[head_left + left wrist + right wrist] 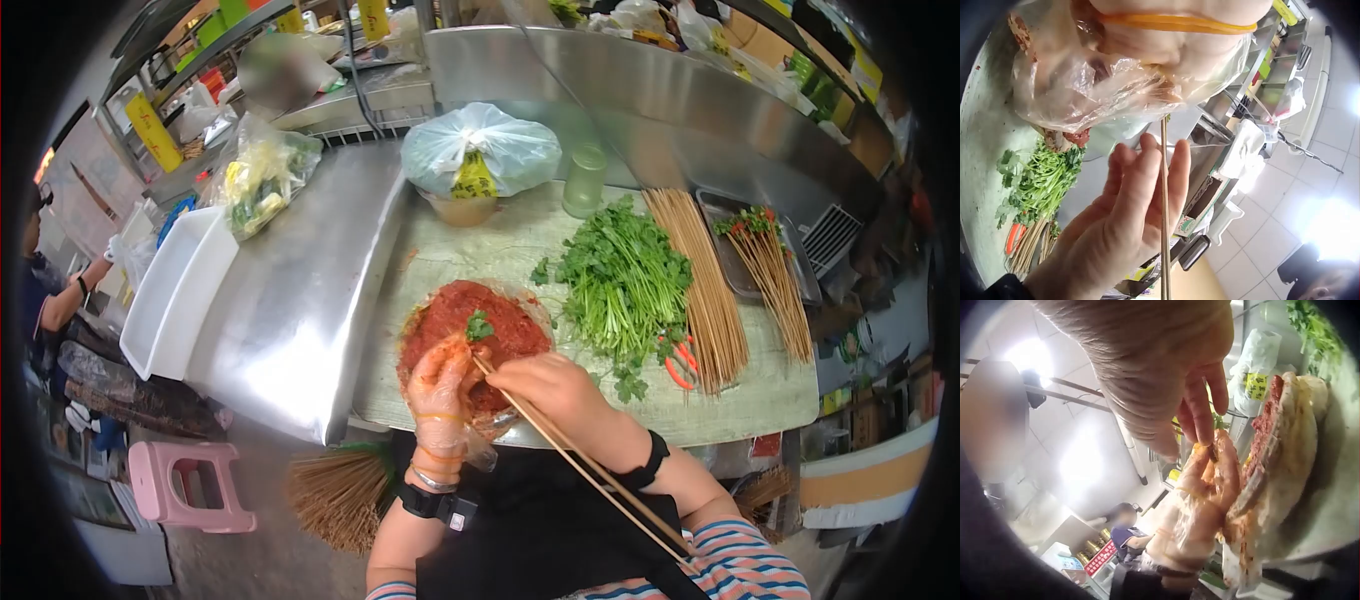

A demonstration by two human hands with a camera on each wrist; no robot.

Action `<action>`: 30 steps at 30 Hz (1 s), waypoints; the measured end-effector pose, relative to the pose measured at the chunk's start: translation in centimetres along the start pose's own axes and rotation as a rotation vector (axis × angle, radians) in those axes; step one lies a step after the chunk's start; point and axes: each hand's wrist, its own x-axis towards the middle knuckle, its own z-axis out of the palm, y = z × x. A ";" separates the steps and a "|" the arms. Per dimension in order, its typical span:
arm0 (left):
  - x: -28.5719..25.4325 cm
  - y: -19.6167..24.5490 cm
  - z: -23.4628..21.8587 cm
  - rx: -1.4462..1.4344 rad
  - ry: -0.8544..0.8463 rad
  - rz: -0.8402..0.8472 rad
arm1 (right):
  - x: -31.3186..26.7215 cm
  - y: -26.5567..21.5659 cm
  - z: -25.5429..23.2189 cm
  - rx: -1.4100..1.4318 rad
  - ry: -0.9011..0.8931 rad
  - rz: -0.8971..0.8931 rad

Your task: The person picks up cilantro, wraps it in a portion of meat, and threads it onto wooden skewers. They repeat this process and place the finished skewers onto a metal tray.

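Observation:
My left hand (440, 400), in a clear plastic glove with orange bands at the wrist, is over a bowl of red minced meat (455, 312). Its curled fingertips pinch a cilantro sprig (480, 325) at the tips of two thin wooden skewers (548, 428). The skewers are held by my bare right hand (560, 395), between thumb and fingers, and slant down to the right. In the left wrist view the skewers (1165, 187) run past the right hand's fingers (1141, 181) to the glove (1085, 87). The right wrist view shows the gloved fingers (1213, 465) curled together beside the meat (1263, 437).
Cilantro (625, 280) lies right of the bowl, beside orange-handled scissors (682, 362) and bundled skewers (700, 290). Behind stand a bag-covered container (480, 150) and a green glass (584, 180). A tray (808, 275) is at the right, a white bin (180, 290) at the left.

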 end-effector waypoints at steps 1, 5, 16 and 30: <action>0.1 0.1 0.1 -0.019 0.033 0.029 | -0.2 -1.2 -0.5 0.045 -0.015 0.045; 0.5 0.0 -0.3 -0.092 -0.056 0.039 | -3.7 -1.0 -0.6 0.275 0.006 0.271; -0.6 0.5 1.8 0.126 -0.083 0.122 | -3.8 -0.9 -0.8 0.792 0.136 0.635; 2.5 0.1 -3.6 0.378 -0.172 0.343 | -13.6 9.6 -21.8 0.824 1.168 0.531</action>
